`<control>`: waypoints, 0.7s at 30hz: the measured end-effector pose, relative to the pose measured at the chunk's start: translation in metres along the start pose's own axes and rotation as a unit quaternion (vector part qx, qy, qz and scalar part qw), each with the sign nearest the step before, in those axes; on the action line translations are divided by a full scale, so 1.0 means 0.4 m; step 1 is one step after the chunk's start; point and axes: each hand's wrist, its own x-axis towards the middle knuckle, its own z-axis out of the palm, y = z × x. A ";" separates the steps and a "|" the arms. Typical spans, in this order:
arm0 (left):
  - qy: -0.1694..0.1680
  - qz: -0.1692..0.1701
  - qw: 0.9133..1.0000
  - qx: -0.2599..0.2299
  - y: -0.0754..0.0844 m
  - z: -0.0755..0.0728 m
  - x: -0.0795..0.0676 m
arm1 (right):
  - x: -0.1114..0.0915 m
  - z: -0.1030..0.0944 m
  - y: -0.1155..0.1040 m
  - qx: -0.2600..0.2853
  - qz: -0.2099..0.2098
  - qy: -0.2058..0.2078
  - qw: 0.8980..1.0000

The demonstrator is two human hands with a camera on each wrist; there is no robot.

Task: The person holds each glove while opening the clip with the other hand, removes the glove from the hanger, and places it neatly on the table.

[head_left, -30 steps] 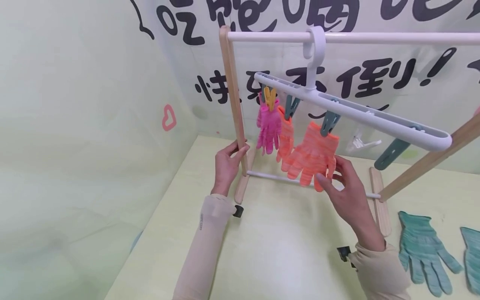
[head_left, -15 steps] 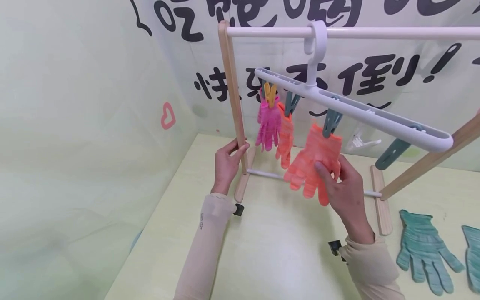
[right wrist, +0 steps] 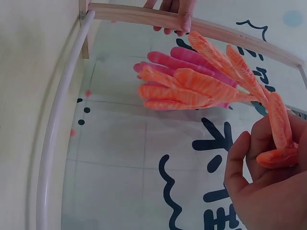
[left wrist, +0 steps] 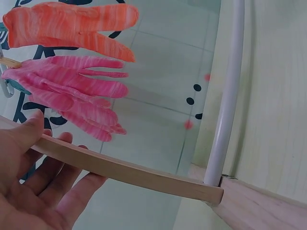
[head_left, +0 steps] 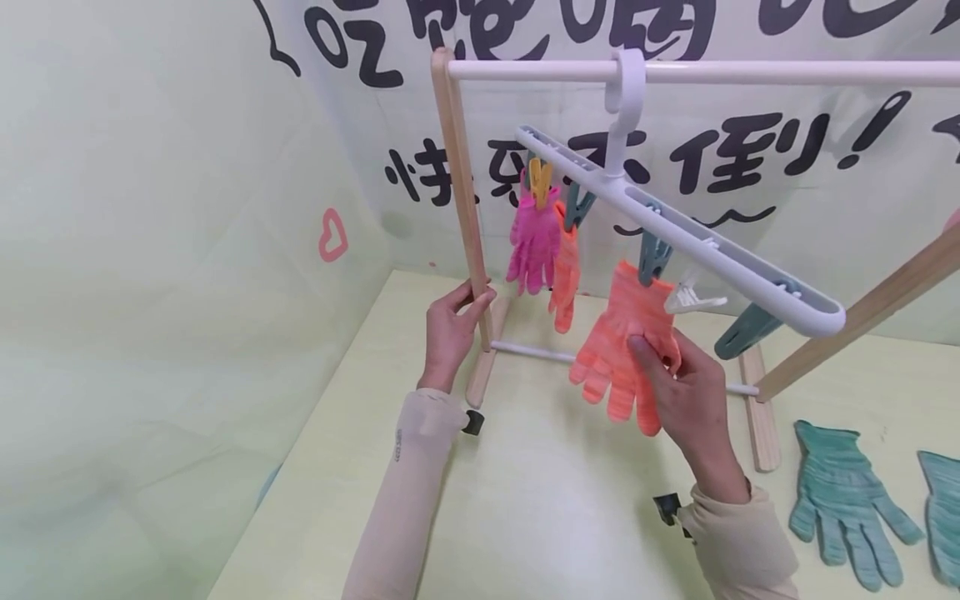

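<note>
My left hand (head_left: 452, 337) grips the left wooden upright (head_left: 462, 167) of a drying rack, its thumb and fingers on either side of the wood. With my right hand (head_left: 693, 400) I pinch an orange knit glove (head_left: 621, 354), thumb on its front. A grey-green clip (head_left: 655, 254) on the white hanger (head_left: 675, 212) overlaps the glove's cuff. Farther along hang another orange glove (head_left: 566, 279) and pink gloves (head_left: 536, 246), these beside a yellow clip (head_left: 540, 183). In the right wrist view, my curled right fingers (right wrist: 240, 158) surround the orange fabric.
A second grey-green clip (head_left: 746, 329) and a white clip (head_left: 693, 298) hang from the hanger without gloves. Green gloves (head_left: 847, 492) lie on the table at right. The rack's right upright (head_left: 855, 308) and lower rod (head_left: 532, 352) stand near my right hand.
My right thumb has come onto the front of the orange glove, and the glove has moved down. The hanger's near end has swung left and lower. My left hand stays on the upright.
</note>
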 end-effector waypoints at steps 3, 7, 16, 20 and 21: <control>-0.002 0.002 1.000 0.003 0.003 -0.001 -0.004 | -0.005 -0.005 -0.002 -0.010 0.011 -0.006 1.000; -0.002 0.002 1.000 0.009 0.002 -0.003 -0.010 | -0.007 -0.011 -0.002 -0.018 0.016 -0.013 1.000; -0.016 0.009 0.999 0.036 0.005 -0.008 -0.012 | -0.006 -0.021 0.001 -0.002 0.016 -0.010 1.000; -0.024 0.021 0.998 0.061 0.021 -0.016 -0.019 | -0.006 -0.021 0.003 0.001 0.010 -0.006 1.000; -0.021 0.025 0.997 0.069 0.030 -0.018 -0.023 | -0.006 -0.021 0.005 0.002 0.010 -0.005 1.000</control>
